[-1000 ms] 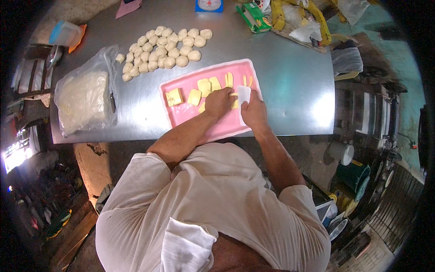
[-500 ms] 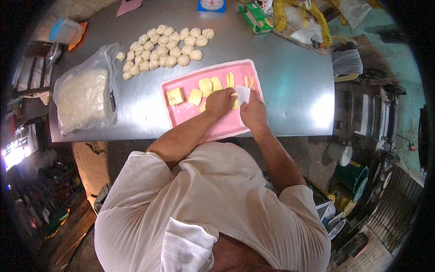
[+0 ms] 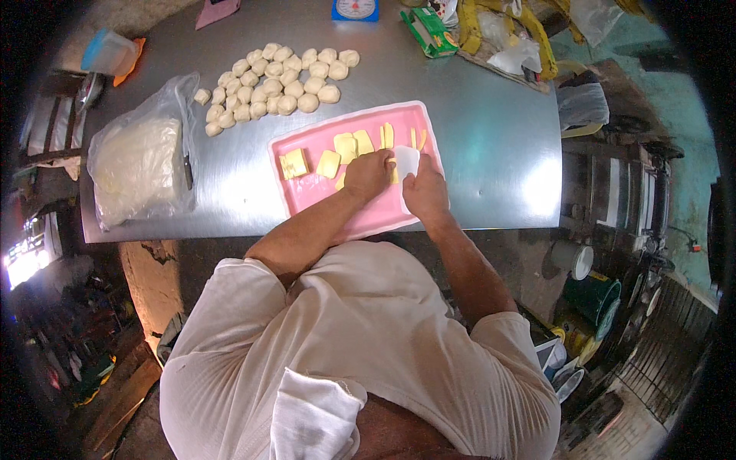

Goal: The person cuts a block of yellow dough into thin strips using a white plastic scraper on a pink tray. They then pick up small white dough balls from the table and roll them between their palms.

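Observation:
A pink tray (image 3: 312, 197) with a pale rim lies at the table's near edge. In it are soft-looking yellow slices, like cheese or butter: a thick block (image 3: 294, 163) on the left, flat squares (image 3: 346, 147) in the middle and thin strips (image 3: 386, 136) at the far right. My left hand (image 3: 368, 175) is closed, its fingertips on a yellow slice (image 3: 393, 172) that they mostly cover. Beside it, my right hand (image 3: 426, 192) grips a white flat scraper (image 3: 407, 159), held right against that slice. The scraper's lower edge is hidden.
Rows of dough balls (image 3: 274, 86) sit on the metal table (image 3: 491, 153) beyond the tray. At left lies a plastic-wrapped pale slab (image 3: 142, 165) with a dark-handled tool (image 3: 188, 173) beside it. A blue scale (image 3: 355, 9), green box (image 3: 431, 32) and yellow-edged bag (image 3: 543, 46) line the far side.

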### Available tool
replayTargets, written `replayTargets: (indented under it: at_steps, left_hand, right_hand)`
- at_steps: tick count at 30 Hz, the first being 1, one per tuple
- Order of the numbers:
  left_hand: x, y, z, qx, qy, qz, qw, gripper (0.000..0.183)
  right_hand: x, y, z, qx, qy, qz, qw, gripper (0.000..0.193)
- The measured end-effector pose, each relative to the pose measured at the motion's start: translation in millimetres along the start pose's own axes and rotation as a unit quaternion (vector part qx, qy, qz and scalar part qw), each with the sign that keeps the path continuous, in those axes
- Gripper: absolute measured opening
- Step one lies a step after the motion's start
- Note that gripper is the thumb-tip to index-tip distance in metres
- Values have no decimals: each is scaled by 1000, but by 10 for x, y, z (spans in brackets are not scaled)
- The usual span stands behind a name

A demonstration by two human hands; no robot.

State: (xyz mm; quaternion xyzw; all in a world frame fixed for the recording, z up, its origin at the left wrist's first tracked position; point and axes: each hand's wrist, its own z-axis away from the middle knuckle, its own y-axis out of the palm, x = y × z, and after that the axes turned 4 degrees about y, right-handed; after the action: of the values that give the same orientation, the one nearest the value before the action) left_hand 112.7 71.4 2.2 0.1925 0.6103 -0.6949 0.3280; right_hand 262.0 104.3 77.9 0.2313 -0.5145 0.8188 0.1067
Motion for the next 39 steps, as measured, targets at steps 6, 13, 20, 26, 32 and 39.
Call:
replayTargets:
  at_steps: [6,13,20,26,32,39]
  left_hand:
    - [35,12,15,-20,24,11,999,28]
    - [41,27,29,-15,10,19,1000,27]
    - [86,-10,50,-21,9,78,997,24]
    - [58,-51,24,1,-6,66,998,20]
    - [112,-10,20,1,5,45,999,23]
    - [201,69,-20,-1,6,44,999,22]
  right_hand:
    - [32,114,8,11,-3,24,1000,44]
    - [-22,29,-27,-22,5,8,1000,44]
    - [38,22,27,2,3,20,1000,45]
    - [145,-10,62,16,-6,-2,1000,40]
    - [163,8,64,39,4,2,999,38]
    - [18,201,-10,-11,-24,15,1000,43]
